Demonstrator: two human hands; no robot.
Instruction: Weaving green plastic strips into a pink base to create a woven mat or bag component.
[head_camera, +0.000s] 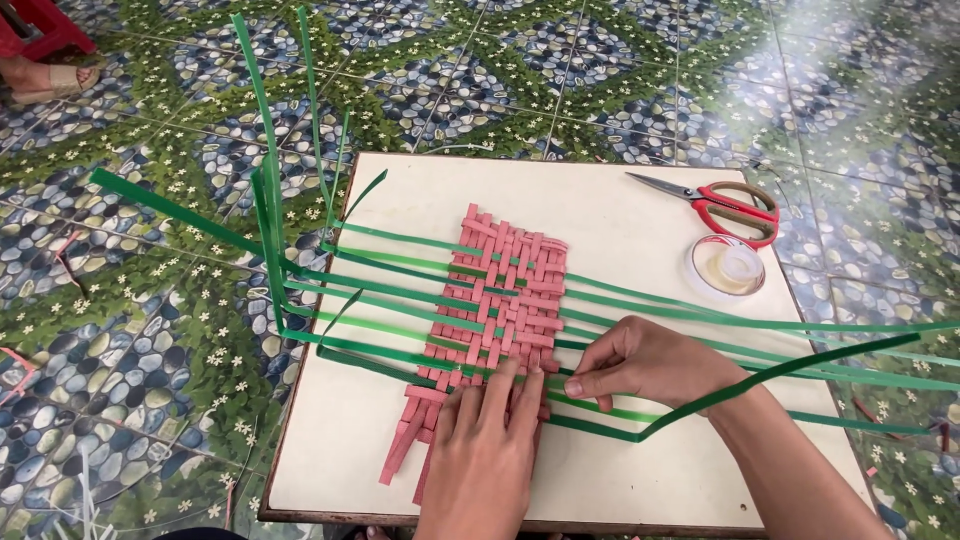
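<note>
While L hand (480, 455) lies flat on pink weave (497, 305), R hand (640, 365) pinches green strip (600, 410)

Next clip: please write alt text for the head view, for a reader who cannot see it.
Two bare hands press on a woven mat of pink and green strips on a white board laid on a patterned tile floor: the left hand lies flat on the pink strips, the right hand pinches a green strip. Red-handled scissors and a clear tape roll sit at the board's far right.
</note>
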